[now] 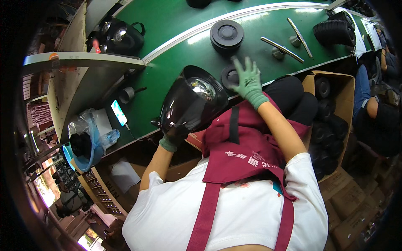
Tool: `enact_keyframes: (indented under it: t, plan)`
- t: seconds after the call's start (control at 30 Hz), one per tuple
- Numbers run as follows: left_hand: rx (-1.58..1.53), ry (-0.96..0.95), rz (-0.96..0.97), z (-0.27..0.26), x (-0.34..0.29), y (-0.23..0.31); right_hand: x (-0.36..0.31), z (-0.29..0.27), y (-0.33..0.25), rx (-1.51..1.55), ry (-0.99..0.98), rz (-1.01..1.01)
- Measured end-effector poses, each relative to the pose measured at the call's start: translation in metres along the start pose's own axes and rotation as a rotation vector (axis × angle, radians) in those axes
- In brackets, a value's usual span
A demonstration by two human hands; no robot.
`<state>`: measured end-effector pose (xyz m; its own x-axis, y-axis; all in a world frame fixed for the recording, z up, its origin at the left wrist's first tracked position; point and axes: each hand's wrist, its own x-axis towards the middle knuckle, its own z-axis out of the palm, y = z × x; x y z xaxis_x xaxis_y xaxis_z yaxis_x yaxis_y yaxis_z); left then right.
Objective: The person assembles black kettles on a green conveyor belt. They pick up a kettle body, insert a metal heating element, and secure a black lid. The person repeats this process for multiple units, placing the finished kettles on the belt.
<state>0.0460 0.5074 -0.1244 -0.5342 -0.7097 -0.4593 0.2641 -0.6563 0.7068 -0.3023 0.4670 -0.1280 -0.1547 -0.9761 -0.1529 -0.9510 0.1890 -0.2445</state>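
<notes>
A glossy black jug body (180, 102) is tilted over the bench's near edge, its wide mouth facing up and right; a shiny silvery liner shows inside. My left hand (173, 139), in a green glove with a dark palm, grips it low down, with the fingers partly hidden by the jug. My right hand (249, 81), also gloved in green, is spread open beside a flat round black part (229, 77) on the bench. Its fingertips are slightly blurred, and I cannot tell whether they touch that part. Beyond it is a stack of round black bases (227, 34).
The green bench (167, 54) carries two metal rods on stands (281, 50), ribbed black parts (333, 32), more black jugs (125, 37) and a lit phone (119, 112). A blue basin (94, 152) sits left. At right, a carton (345, 94) holds black parts; another person (372, 108) sits beyond.
</notes>
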Motion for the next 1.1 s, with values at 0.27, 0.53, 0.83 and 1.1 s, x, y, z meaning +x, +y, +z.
enact_keyframes:
  t: [0.27, 0.53, 0.83, 1.1]
  plan:
    - [0.308, -0.147, 0.040, -0.002, 0.010, 0.014, -0.013, 0.027, 0.010, 0.313, 0.190, 0.036]
    - [0.289, -0.249, -0.023, 0.028, 0.032, 0.016, -0.140, -0.125, 0.023, 1.763, 0.164, 0.004]
    - [0.313, -0.351, -0.088, 0.056, 0.054, 0.007, -0.184, -0.124, 0.034, 1.738, 0.337, -0.023]
    - [0.318, -0.494, -0.158, 0.058, 0.060, 0.024, -0.190, -0.118, 0.030, 1.768, 0.436, -0.039]
